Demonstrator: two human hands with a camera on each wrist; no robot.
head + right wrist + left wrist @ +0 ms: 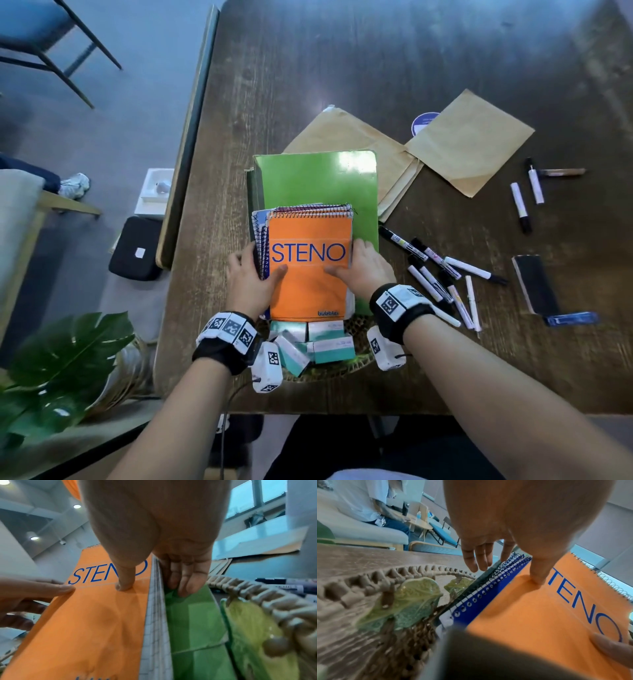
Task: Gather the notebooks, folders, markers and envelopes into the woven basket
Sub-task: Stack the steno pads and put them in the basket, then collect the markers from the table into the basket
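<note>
An orange STENO notebook (310,281) tops a stack of spiral notebooks, with a blue-covered one (484,599) beneath it. My left hand (255,277) grips the stack's left edge, thumb on the orange cover. My right hand (354,265) grips the right edge the same way, its fingers (187,580) behind against a green folder (318,178). The stack stands tilted over the woven basket (342,371), whose rim (368,577) lies at my wrists. Brown envelopes (469,140) lie beyond the folders. Several markers (435,270) are scattered on the table to the right.
Small teal-and-white boxes (325,342) lie in the basket, which has green leaf shapes (412,599) at its rim. A black eraser block (536,284) and a blue strip (572,318) lie at the far right. The table's left edge (185,164) is close; a plant (61,359) stands below it.
</note>
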